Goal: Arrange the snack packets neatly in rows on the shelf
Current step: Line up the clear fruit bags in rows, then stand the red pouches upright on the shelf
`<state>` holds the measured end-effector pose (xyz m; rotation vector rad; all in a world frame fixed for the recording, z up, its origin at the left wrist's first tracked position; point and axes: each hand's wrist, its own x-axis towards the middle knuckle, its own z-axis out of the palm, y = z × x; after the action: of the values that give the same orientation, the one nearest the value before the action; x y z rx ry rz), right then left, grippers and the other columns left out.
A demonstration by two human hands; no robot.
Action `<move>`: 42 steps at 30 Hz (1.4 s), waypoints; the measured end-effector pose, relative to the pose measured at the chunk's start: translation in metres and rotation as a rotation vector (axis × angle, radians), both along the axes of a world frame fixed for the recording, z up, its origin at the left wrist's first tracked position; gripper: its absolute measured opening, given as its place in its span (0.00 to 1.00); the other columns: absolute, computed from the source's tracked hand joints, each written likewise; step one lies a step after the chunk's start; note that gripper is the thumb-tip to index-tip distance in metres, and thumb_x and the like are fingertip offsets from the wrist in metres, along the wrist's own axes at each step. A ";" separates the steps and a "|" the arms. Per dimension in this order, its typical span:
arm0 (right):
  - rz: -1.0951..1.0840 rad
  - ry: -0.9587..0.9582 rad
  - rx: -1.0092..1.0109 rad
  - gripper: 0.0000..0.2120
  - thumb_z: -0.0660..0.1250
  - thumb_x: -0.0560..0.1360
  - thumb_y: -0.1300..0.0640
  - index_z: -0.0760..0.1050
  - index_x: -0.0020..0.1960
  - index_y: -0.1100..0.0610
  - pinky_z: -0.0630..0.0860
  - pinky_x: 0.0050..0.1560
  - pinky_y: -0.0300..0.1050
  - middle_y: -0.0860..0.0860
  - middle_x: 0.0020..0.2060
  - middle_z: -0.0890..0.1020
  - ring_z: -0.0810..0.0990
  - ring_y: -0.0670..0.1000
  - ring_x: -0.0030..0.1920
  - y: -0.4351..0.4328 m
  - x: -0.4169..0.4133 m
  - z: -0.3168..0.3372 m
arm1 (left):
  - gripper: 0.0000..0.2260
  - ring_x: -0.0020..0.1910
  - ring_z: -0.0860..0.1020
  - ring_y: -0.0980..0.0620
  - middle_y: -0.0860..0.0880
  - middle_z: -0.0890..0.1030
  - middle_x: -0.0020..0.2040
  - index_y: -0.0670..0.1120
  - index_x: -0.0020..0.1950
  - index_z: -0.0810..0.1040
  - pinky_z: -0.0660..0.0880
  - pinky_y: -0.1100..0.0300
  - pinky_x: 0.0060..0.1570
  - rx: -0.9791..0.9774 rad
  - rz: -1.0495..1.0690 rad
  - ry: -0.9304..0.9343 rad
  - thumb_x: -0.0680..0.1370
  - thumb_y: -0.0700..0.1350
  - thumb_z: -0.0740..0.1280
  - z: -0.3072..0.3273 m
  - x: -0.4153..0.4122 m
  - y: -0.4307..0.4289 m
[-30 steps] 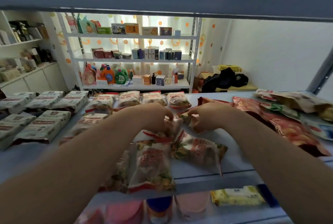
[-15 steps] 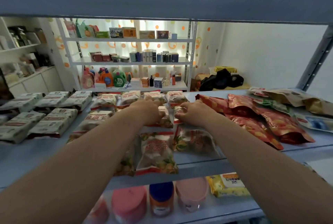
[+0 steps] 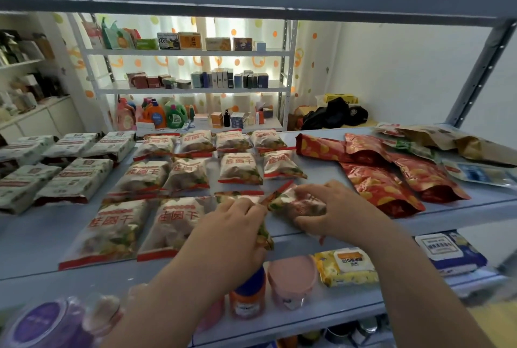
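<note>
Second row of the shelf [image 3: 324, 177] is now sitting full — hands are pulling back to the front row, left hand [image 3: 235, 224] gripping one packet [image 3: 265, 235], right hand [image 3: 333, 208] gripping a tilted packet [image 3: 293, 202] beside it.

pink tub [image 3: 292, 277] | yellow wipes pack [image 3: 348, 266] just beside | detergent bottles [image 3: 165, 114] behind
</note>
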<state>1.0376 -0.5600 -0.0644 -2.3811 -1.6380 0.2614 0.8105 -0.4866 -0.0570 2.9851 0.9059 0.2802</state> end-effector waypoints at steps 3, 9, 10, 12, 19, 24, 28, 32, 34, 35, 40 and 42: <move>-0.115 0.030 0.132 0.29 0.56 0.68 0.25 0.69 0.65 0.36 0.71 0.48 0.48 0.49 0.53 0.67 0.71 0.52 0.53 -0.005 -0.010 -0.011 | 0.24 0.67 0.65 0.52 0.53 0.69 0.68 0.52 0.70 0.64 0.65 0.58 0.66 0.030 -0.006 -0.092 0.76 0.54 0.63 -0.016 0.003 0.000; -0.079 -0.057 0.261 0.21 0.52 0.82 0.45 0.70 0.71 0.49 0.64 0.63 0.51 0.54 0.67 0.69 0.66 0.56 0.66 0.000 -0.026 -0.031 | 0.24 0.72 0.62 0.47 0.49 0.67 0.72 0.49 0.72 0.63 0.59 0.53 0.73 0.090 0.041 -0.157 0.77 0.54 0.58 -0.034 0.014 -0.004; -0.054 -0.106 0.275 0.22 0.52 0.82 0.47 0.69 0.72 0.52 0.63 0.66 0.52 0.55 0.68 0.69 0.65 0.56 0.67 0.000 -0.028 -0.032 | 0.25 0.73 0.61 0.46 0.48 0.66 0.73 0.49 0.73 0.62 0.58 0.51 0.73 0.093 0.056 -0.148 0.78 0.54 0.57 -0.037 0.015 -0.004; 0.003 -0.170 0.317 0.23 0.51 0.83 0.50 0.68 0.72 0.59 0.61 0.68 0.53 0.58 0.68 0.71 0.64 0.55 0.66 0.000 -0.029 -0.035 | 0.25 0.74 0.60 0.45 0.48 0.64 0.74 0.48 0.74 0.61 0.57 0.50 0.74 0.100 0.072 -0.131 0.78 0.54 0.56 -0.040 0.015 -0.006; -0.020 -0.111 0.204 0.26 0.50 0.82 0.44 0.60 0.78 0.52 0.60 0.71 0.51 0.55 0.71 0.66 0.63 0.56 0.70 0.014 -0.020 -0.031 | 0.26 0.68 0.66 0.49 0.51 0.71 0.68 0.51 0.70 0.66 0.64 0.51 0.68 0.085 0.058 -0.160 0.74 0.59 0.53 -0.028 0.016 -0.001; 0.117 -0.174 0.230 0.26 0.55 0.78 0.40 0.60 0.76 0.42 0.71 0.61 0.49 0.49 0.71 0.70 0.71 0.52 0.67 0.001 0.015 -0.001 | 0.27 0.65 0.71 0.51 0.50 0.73 0.68 0.53 0.70 0.65 0.71 0.52 0.62 0.130 0.013 -0.121 0.75 0.63 0.49 0.009 0.048 0.019; 0.148 -0.252 0.241 0.22 0.61 0.76 0.40 0.68 0.69 0.40 0.73 0.53 0.43 0.44 0.66 0.75 0.75 0.47 0.61 -0.008 0.078 0.032 | 0.23 0.62 0.73 0.50 0.51 0.75 0.65 0.55 0.68 0.67 0.74 0.53 0.54 0.157 -0.020 -0.027 0.75 0.61 0.57 0.032 0.106 0.038; 0.070 -0.206 0.214 0.16 0.62 0.76 0.45 0.76 0.62 0.44 0.74 0.50 0.46 0.46 0.56 0.79 0.76 0.48 0.53 0.001 0.161 0.049 | 0.18 0.54 0.76 0.51 0.50 0.77 0.57 0.53 0.64 0.70 0.77 0.53 0.50 0.136 -0.034 0.061 0.75 0.56 0.60 0.037 0.176 0.063; 0.020 -0.160 0.183 0.16 0.62 0.76 0.47 0.77 0.63 0.47 0.72 0.50 0.44 0.48 0.57 0.80 0.75 0.47 0.51 0.008 0.207 0.051 | 0.18 0.54 0.76 0.50 0.50 0.75 0.56 0.53 0.64 0.69 0.76 0.52 0.49 0.142 -0.027 0.103 0.75 0.55 0.60 0.038 0.212 0.077; 0.005 -0.147 0.166 0.17 0.62 0.77 0.46 0.77 0.63 0.48 0.70 0.50 0.43 0.48 0.58 0.80 0.75 0.47 0.51 0.012 0.229 0.051 | 0.19 0.56 0.75 0.49 0.50 0.75 0.58 0.54 0.65 0.68 0.76 0.51 0.50 0.116 -0.017 0.124 0.75 0.55 0.61 0.039 0.230 0.083; 0.051 -0.073 -0.084 0.27 0.58 0.77 0.35 0.74 0.67 0.51 0.71 0.53 0.46 0.51 0.61 0.79 0.74 0.48 0.52 0.045 0.309 0.050 | 0.28 0.59 0.74 0.48 0.50 0.73 0.64 0.56 0.69 0.68 0.73 0.48 0.59 -0.024 0.040 0.298 0.70 0.61 0.66 0.041 0.308 0.104; 0.059 -0.048 -0.213 0.34 0.56 0.73 0.28 0.74 0.68 0.50 0.72 0.57 0.49 0.50 0.60 0.79 0.75 0.50 0.53 0.061 0.325 0.048 | 0.30 0.55 0.75 0.50 0.51 0.75 0.61 0.55 0.67 0.69 0.75 0.51 0.55 -0.052 0.079 0.386 0.67 0.60 0.71 0.039 0.329 0.109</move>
<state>1.3628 -0.4988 -0.0167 -2.5120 -1.7854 0.4128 1.1399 -0.3780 -0.0176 3.0098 1.0385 -0.3277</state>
